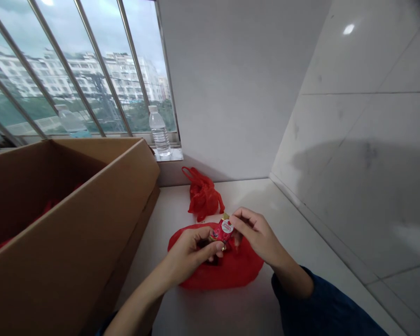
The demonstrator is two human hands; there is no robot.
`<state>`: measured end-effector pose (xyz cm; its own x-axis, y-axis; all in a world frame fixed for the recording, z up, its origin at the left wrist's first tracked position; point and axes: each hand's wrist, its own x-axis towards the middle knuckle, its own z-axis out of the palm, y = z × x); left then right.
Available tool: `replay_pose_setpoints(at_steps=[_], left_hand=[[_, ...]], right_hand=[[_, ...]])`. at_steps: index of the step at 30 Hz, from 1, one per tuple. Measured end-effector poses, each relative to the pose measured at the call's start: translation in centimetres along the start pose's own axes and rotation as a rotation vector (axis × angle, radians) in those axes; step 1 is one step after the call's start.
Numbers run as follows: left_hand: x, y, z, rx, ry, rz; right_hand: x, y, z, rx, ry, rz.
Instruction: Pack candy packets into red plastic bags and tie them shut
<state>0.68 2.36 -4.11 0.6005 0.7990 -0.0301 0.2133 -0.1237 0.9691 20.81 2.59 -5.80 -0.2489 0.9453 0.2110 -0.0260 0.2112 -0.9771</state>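
Red packet (222,232) sits pinched between my left hand (191,252) and my right hand (255,232), both closed on it just above the flat red bag (236,270) on the counter (283,298), with a bunched red bag (203,195) beyond and a cardboard box (73,196) to my left.

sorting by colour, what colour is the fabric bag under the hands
Red; the fabric bag shows best in the head view.

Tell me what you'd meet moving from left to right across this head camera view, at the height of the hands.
Brown cardboard box → left hand → small red wrapped sweet → right hand → white tiled wall
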Motion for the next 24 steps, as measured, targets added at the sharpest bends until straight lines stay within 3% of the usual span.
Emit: replay_pose_setpoints(at_steps=[6,9,12,18,24], left_hand=[[-0.3,-0.1,-1.2,0.216,0.045,-0.011],[-0.6,-0.3,-2.5,0.442,0.225,-0.005],[-0.9,-0.2,-3.3,0.528,0.327,-0.015],[-1.3,0.0,-3.2,0.615,0.181,-0.051],[-1.2,-1.0,-2.1,0.732,-0.127,-0.091]], right_hand=[[-0.1,0.2,-0.2,-0.134,0.014,-0.005],[-0.3,0.1,-0.4,-0.450,-0.022,-0.018],[-0.2,0.5,-0.3,-0.803,-0.176,0.020],[0.5,2.7,0.1,-1.018,-0.385,0.121],[0.9,3.7,-0.2,-1.257,-0.363,0.301]])
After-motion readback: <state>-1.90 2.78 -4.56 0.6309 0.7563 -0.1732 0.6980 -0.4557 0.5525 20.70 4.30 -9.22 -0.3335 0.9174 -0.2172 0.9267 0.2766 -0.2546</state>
